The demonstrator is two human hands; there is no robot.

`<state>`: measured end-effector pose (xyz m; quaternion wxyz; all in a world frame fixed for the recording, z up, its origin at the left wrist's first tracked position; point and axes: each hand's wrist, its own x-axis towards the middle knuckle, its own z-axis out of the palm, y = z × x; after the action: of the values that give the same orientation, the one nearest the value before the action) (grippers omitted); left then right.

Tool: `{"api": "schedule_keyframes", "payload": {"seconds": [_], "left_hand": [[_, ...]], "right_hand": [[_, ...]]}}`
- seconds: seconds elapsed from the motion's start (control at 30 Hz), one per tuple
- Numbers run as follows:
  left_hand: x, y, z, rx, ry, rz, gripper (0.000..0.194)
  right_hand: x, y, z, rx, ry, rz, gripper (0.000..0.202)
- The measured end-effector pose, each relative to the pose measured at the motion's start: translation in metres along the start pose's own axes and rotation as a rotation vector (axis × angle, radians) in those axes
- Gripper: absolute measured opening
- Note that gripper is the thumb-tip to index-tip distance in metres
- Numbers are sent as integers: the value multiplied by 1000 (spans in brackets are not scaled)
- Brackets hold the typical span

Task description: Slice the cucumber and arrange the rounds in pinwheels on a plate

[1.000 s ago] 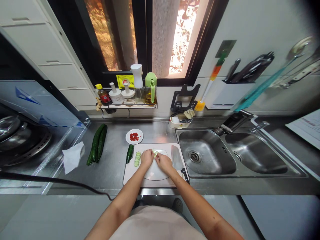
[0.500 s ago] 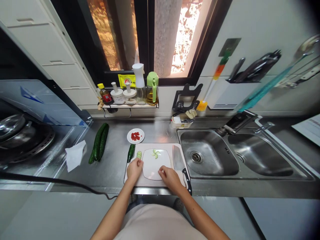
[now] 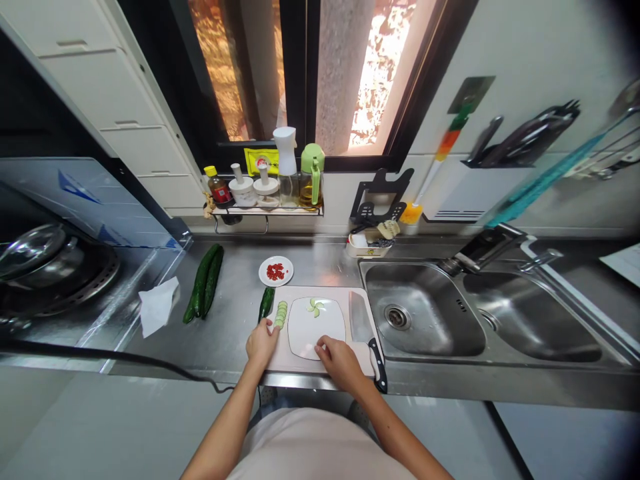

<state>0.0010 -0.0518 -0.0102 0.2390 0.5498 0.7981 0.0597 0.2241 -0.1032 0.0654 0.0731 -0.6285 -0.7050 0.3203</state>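
A square white plate (image 3: 303, 333) rests on the pale cutting board (image 3: 295, 365), with a few thin cucumber slices (image 3: 315, 307) fanned near its far edge. My left hand (image 3: 262, 343) is at the board's left side, its fingertips at the near end of a row of cucumber slices (image 3: 281, 313); whether it grips one is too small to tell. Over the plate's near right part is my right hand (image 3: 339, 361), fingers pinched together, with anything between them too small to see. Beyond my left hand lies a cucumber piece (image 3: 267, 303). A knife (image 3: 359, 316) lies along the board's right side.
Behind the board sits a round white plate (image 3: 277, 271) of red pieces. Whole cucumbers (image 3: 205, 283) and a white paper (image 3: 157, 307) lie to the left. The double sink (image 3: 423, 307) is on the right. A condiment shelf (image 3: 270, 211) hangs below the window.
My left hand has shifted slightly left, uncovering more of the slice row. My right hand stays over the plate's near right part. The whole view has moved a little.
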Motion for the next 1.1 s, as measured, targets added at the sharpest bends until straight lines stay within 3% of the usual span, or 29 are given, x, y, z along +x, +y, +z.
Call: {"api": "schedule_keyframes", "payload": {"seconds": [0.4, 0.63, 0.8, 1.1], "left_hand": [[0, 7, 7, 21, 10, -1, 34], [-6, 8, 7, -15, 91, 40, 27], [-8, 8, 8, -109, 150, 72, 18], [-3, 5, 7, -362, 121, 43, 11]], "right_hand": [[1, -2, 3, 8, 8, -23, 28], [0, -1, 4, 4, 1, -11, 27], [0, 1, 6, 2, 4, -12, 28], [0, 2, 7, 14, 12, -6, 27]]}}
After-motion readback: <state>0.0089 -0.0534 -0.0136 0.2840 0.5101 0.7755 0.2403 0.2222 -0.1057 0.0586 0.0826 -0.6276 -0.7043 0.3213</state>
